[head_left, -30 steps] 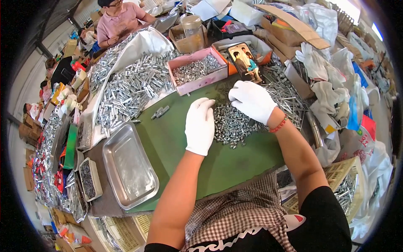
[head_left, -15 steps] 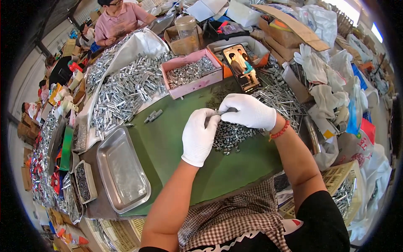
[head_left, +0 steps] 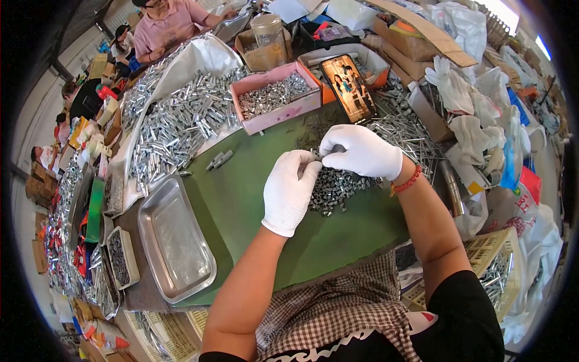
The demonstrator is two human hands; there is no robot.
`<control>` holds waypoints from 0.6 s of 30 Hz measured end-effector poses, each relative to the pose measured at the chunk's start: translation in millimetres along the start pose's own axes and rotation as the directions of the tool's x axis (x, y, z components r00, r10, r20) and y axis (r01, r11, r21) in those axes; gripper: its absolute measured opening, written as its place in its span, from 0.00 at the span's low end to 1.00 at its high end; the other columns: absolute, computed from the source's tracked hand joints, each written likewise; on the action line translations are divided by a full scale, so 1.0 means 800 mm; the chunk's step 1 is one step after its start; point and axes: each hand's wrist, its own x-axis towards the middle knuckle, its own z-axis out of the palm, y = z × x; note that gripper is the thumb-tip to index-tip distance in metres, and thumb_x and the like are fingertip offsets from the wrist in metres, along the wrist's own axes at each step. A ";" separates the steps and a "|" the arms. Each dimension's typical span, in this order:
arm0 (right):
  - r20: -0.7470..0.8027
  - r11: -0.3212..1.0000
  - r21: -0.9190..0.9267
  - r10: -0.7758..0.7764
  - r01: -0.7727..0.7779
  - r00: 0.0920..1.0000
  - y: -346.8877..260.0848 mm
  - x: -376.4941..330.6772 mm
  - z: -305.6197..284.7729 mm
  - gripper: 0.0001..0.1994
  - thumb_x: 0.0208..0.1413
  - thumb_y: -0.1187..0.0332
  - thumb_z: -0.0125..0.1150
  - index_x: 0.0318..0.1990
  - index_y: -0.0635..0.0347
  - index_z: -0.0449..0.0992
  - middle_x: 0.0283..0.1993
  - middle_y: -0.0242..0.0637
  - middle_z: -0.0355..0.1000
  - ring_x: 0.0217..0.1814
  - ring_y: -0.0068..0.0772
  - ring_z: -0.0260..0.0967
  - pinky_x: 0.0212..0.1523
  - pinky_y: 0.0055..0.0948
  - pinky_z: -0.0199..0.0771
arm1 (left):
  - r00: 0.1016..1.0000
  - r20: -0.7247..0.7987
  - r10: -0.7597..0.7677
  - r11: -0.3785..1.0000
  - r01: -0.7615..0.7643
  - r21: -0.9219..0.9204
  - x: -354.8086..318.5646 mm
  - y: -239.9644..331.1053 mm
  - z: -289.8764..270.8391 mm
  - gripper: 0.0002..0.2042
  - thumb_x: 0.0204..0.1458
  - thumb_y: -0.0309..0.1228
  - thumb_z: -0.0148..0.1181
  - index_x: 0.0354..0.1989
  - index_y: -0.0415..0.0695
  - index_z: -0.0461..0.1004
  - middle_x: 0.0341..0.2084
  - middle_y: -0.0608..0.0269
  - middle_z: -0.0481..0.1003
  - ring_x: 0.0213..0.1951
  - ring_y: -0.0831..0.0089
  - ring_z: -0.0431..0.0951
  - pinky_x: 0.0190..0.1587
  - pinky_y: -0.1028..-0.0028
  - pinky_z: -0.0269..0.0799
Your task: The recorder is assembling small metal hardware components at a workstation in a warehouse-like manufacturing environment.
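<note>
Both hands wear white knitted gloves and meet above a pile of small metal nut-like pieces (head_left: pixel 338 192) on the green table top (head_left: pixel 253 253). My left hand (head_left: pixel 288 196) is closed, thumb and forefinger pinched together. Against its fingertips, my right hand (head_left: pixel 365 155) is also closed in a pinch. Whatever sits between the fingertips is too small and covered to make out. Beyond my right hand lies a heap of thin metal pins (head_left: pixel 407 137). A few metal sleeves (head_left: pixel 219 160) rest on the green surface, to the left of my left hand.
An open metal tray (head_left: pixel 178 241) lies at the left. Behind are a large heap of metal sleeves (head_left: pixel 181 117), a pink box (head_left: pixel 283 113) of small parts and a lit phone (head_left: pixel 348 89). White gloves (head_left: pixel 452 90) hang at the right. A co-worker (head_left: pixel 166 27) sits at the far left.
My right hand has shifted slightly right and its fingertips have come down a little. Both hands remain pinched together. The phone's picture has changed, and the co-worker's arm has stretched out.
</note>
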 end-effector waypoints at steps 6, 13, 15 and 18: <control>-0.066 1.000 -0.005 -0.026 0.026 0.997 -0.013 0.000 0.005 0.07 0.52 0.69 0.66 0.36 0.62 0.79 0.35 0.38 0.74 0.36 0.34 0.77 0.39 0.32 0.77 | 1.000 0.012 -0.004 1.000 0.004 -0.011 0.000 -0.006 -0.002 0.08 0.56 0.33 0.63 0.32 0.40 0.77 0.27 0.55 0.74 0.30 0.60 0.76 0.36 0.64 0.72; -0.044 0.998 -0.062 0.001 -0.004 0.999 -0.004 0.000 -0.001 0.08 0.52 0.64 0.65 0.34 0.58 0.79 0.35 0.39 0.75 0.39 0.42 0.76 0.42 0.37 0.76 | 0.978 0.203 0.052 0.937 -0.118 0.328 -0.010 0.000 -0.007 0.10 0.54 0.35 0.65 0.35 0.40 0.79 0.31 0.54 0.76 0.32 0.62 0.77 0.39 0.65 0.72; -0.036 0.999 -0.012 0.035 -0.035 0.999 -0.006 -0.001 -0.006 0.09 0.53 0.64 0.66 0.36 0.59 0.81 0.36 0.39 0.76 0.40 0.39 0.77 0.42 0.35 0.77 | 0.990 0.078 0.115 0.966 -0.129 0.222 -0.008 0.001 -0.007 0.09 0.53 0.34 0.66 0.35 0.41 0.80 0.31 0.55 0.76 0.33 0.63 0.77 0.39 0.66 0.72; -0.018 0.998 0.062 0.034 -0.033 0.999 -0.015 -0.001 -0.011 0.09 0.54 0.65 0.67 0.38 0.60 0.81 0.36 0.39 0.76 0.40 0.37 0.78 0.42 0.33 0.77 | 0.993 -0.061 0.099 0.994 -0.096 0.051 -0.001 0.010 -0.014 0.08 0.53 0.31 0.67 0.37 0.40 0.80 0.32 0.58 0.76 0.33 0.69 0.76 0.40 0.71 0.72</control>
